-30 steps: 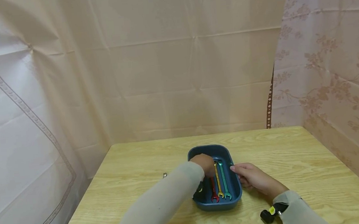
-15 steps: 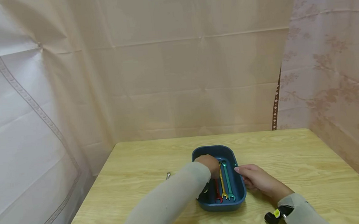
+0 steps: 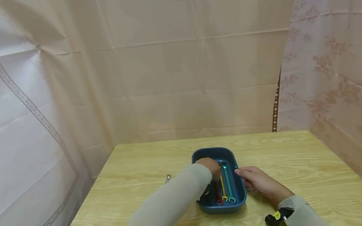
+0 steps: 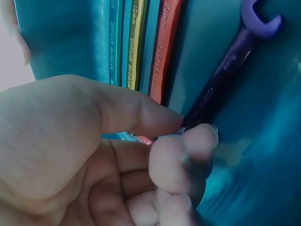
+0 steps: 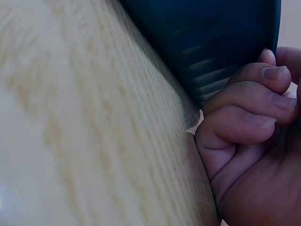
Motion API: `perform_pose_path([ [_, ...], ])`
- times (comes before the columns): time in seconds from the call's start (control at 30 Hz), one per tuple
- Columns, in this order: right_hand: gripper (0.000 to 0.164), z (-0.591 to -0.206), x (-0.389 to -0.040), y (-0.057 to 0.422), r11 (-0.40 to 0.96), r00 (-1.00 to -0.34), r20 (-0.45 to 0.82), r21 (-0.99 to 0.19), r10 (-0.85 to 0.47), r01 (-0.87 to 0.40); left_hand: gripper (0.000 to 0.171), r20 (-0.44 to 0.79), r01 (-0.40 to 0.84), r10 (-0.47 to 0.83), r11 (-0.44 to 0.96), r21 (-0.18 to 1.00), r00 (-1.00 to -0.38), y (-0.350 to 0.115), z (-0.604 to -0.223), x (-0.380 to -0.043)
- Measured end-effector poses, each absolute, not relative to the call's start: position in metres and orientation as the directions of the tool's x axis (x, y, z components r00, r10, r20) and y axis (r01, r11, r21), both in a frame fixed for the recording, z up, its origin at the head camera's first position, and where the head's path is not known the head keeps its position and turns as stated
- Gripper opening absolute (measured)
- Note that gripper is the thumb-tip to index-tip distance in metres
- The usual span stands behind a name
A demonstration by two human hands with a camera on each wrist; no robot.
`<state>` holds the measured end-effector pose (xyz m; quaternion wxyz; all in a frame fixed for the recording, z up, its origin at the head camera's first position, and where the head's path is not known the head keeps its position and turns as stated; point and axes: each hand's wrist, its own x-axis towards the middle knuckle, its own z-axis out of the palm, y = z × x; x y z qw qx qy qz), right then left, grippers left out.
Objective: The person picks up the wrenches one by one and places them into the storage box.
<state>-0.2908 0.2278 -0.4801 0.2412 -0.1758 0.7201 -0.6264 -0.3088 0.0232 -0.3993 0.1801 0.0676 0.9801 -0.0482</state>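
A dark blue tray [image 3: 223, 210] stands on the table, holding a green wrench [image 3: 229, 186], a yellow wrench [image 3: 223, 189] and a red wrench [image 3: 219, 198] side by side. My left hand [image 3: 210, 167] reaches inside it. In the left wrist view, thumb and fingertips of that hand pinch a purple wrench [image 4: 220, 77], lying slanted beside the red one; its far end is hidden by the fingers. At the tray's right side, my right hand [image 3: 259, 180] pinches the rim between thumb and curled fingers, as the right wrist view shows against the tray wall [image 5: 202, 42].
Left of the tray, a silver metal tool end [image 3: 168, 178] shows on the wooden table [image 3: 139, 160], partly covered by the left sleeve [image 3: 170, 201]. Curtains hang behind and along both sides. A black wrist camera [image 3: 273, 220] sits at the right sleeve.
The whole head view shifts slightly right, then a little back. Both hands keep their places at the tray, and the wrenches in it look unmoved.
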Motion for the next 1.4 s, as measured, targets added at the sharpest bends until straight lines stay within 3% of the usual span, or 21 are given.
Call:
perform_pose_path([
  [0.43, 0.041, -0.480, -0.291, 0.226, 0.163, -0.832, -0.136, -0.985, -0.538, 0.055, 0.021, -0.384, 0.061, 0.037, 0.997, -0.050, -0.923, 0.025, -0.380, -0.293],
  [0.93, 0.041, -0.479, -0.290, 0.227, 0.154, -0.832, -0.149, -0.985, -0.534, 0.077, 0.024, -0.359, 0.101, 0.080, 0.994, -0.039, -0.930, 0.025, -0.413, -0.323],
  [1.2, 0.040, -0.481, -0.291, 0.228, 0.141, -0.824, -0.143, -0.987, -0.548, 0.077, 0.026, -0.337, 0.100, 0.085, 0.995, -0.026, -0.938, 0.024, -0.414, -0.322],
  [1.4, 0.041, -0.482, -0.292, 0.228, 0.139, -0.824, -0.143, -0.987, -0.549, 0.079, 0.027, -0.321, 0.168, 0.142, 0.984, -0.056, -0.936, 0.022, -0.407, -0.316],
])
